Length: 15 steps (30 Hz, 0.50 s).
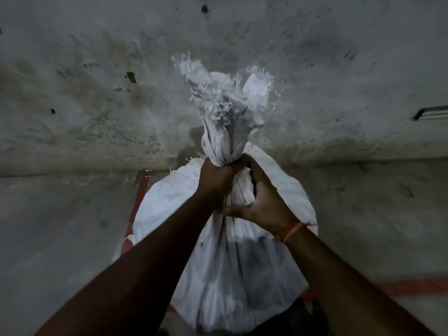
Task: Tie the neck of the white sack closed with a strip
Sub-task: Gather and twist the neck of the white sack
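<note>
Both forearms reach up to the sack (225, 275), standing full on the floor (60, 226); it looks heavy, soft, woven and slack. Left hand (215, 180) grips the gathered neck (224, 146) tight; right hand (264, 202) cups it just below, fingers curled round; the cinched neck is the place to hold; no strip visible.

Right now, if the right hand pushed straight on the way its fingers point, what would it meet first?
The right hand would meet the gathered neck of the white sack, which it already wraps; past that, probably the left hand.

The white sack (230, 263) stands full and upright on the floor, its neck (225, 146) bunched tight, frayed top edge flaring out above.
</note>
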{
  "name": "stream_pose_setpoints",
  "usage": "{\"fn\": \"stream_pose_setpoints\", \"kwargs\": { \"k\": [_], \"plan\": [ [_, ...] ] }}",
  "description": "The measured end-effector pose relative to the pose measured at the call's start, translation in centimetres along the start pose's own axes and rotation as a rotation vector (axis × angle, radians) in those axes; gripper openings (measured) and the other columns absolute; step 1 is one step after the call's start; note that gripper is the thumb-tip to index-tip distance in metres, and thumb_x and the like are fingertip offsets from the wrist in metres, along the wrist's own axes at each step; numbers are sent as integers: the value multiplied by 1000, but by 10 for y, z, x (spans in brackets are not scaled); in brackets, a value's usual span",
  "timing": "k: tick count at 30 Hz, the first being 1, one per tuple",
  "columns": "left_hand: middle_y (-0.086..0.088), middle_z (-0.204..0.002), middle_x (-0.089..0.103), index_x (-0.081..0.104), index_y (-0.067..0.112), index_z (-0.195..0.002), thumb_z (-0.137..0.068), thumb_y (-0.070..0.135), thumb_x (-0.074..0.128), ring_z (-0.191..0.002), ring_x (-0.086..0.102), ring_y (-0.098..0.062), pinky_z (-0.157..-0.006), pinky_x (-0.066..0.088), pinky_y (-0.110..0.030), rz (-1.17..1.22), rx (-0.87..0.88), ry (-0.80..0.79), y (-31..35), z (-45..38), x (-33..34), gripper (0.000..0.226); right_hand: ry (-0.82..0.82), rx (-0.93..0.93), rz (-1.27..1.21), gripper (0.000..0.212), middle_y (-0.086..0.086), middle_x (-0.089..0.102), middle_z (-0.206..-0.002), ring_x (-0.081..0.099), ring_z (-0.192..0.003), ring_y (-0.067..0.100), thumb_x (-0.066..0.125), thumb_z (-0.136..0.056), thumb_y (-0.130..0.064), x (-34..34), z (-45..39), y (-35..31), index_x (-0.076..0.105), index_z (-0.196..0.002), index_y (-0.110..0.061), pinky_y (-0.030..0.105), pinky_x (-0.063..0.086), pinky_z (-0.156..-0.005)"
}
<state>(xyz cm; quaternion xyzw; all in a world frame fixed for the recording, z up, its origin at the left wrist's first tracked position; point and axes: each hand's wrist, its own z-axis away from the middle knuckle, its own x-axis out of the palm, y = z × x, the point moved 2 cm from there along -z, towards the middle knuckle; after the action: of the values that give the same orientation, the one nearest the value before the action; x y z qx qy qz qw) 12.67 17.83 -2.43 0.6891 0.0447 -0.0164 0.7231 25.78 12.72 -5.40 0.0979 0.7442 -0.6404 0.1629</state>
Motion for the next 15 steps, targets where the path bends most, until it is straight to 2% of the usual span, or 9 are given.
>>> {"fn": "stream_pose_setpoints", "kwargs": {
  "k": [2, 4, 5, 7, 9, 10, 13, 14, 15],
  "plan": [
    [-9, -105, 76, 70, 5, -112, -86, 9, 76, -97, 74, -14, -81, 60, -30, 57, -6, -97, 2, -12, 4, 27, 64, -7, 89, 130, -13, 44, -149, 43, -135, -2, 96, -46, -50, 12, -22, 2, 25, -152, -28, 22, 42, -111],
    [-11, -102, 74, 66, -1, -117, -89, 1, 70, -89, 74, -11, -74, 59, -24, 74, -50, -194, 5, -25, 3, 28, 119, 65, 30, 118, -9, 46, -140, 46, -128, 1, 88, -51, -49, 32, -37, 4, 30, -149, -19, 23, 43, -110],
    [-15, -103, 72, 65, -3, -119, -90, -2, 67, -88, 74, -13, -74, 60, -26, 95, -93, -238, 6, -28, 2, 29, 164, 92, 35, 114, -8, 45, -139, 45, -129, 4, 82, -52, -52, 39, -41, 6, 31, -149, -18, 27, 41, -112],
    [-23, -113, 70, 61, -6, -125, -92, -1, 64, -98, 71, -24, -88, 59, -36, 145, -184, -312, 2, -32, 1, 33, 204, 65, 122, 112, -7, 47, -139, 46, -130, 8, 82, -51, -51, 43, -48, 12, 33, -147, -21, 31, 41, -112],
    [-19, -116, 70, 62, -1, -127, -92, 8, 69, -107, 69, -28, -98, 56, -41, 170, -258, -285, -3, -33, -1, 37, 162, 54, 171, 88, -2, 60, -127, 59, -118, 16, 85, -55, -45, 40, -50, 19, 51, -133, -22, 43, 52, -101],
    [-17, -117, 71, 63, 2, -127, -89, 17, 75, -109, 70, -28, -98, 56, -41, 159, -286, -255, -6, -33, -2, 43, 125, 62, 166, 74, 1, 65, -120, 63, -112, 20, 86, -59, -40, 36, -49, 24, 57, -124, -19, 47, 54, -96],
    [-14, -117, 73, 65, 10, -124, -53, 55, 95, -104, 73, -29, -88, 62, -45, 32, -296, -156, -10, -27, -4, 89, 156, 124, 86, 59, 9, 71, -114, 68, -109, 25, 88, -65, -28, 37, -40, 24, 64, -117, -13, 45, 55, -97],
    [-12, -115, 74, 65, 10, -123, -52, 56, 95, -102, 73, -27, -87, 62, -45, 7, -252, -170, -8, -22, -4, 90, 198, 145, 50, 54, 12, 71, -114, 68, -110, 27, 86, -70, -24, 38, -39, 24, 65, -117, -10, 41, 54, -98],
    [-11, -113, 75, 65, 8, -123, -65, 48, 91, -104, 73, -26, -89, 61, -45, 25, -210, -214, -6, -14, -5, 75, 233, 150, 37, 46, 14, 72, -113, 68, -109, 28, 81, -76, -22, 39, -36, 19, 66, -117, -8, 38, 53, -96]
  ]
}}
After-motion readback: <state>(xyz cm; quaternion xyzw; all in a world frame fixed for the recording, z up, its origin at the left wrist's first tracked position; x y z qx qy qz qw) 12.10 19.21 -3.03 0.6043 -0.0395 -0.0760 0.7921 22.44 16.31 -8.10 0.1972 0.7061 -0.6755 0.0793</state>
